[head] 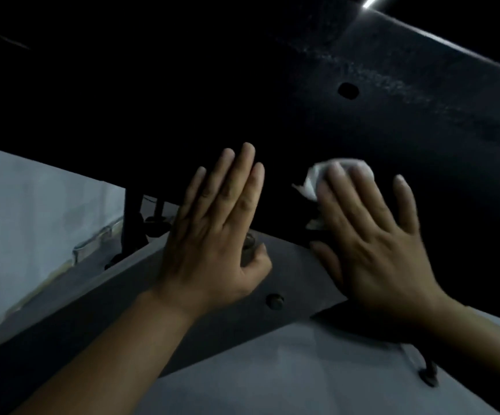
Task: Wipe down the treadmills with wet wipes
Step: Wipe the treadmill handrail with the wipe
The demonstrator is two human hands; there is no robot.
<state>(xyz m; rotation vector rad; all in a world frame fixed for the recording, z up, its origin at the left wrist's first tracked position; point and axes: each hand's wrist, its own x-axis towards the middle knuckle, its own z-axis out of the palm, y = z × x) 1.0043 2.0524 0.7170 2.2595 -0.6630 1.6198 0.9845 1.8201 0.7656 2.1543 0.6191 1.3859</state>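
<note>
Pressing a wipe [313, 178] to the dark treadmill panel [392, 100], right hand [374, 244] flat, left hand [213, 235] spread alongside.

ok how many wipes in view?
1. White wipe under the right hand, pressed on the dark treadmill panel. Left hand beside it shows none, though its palm could hide one.
</note>
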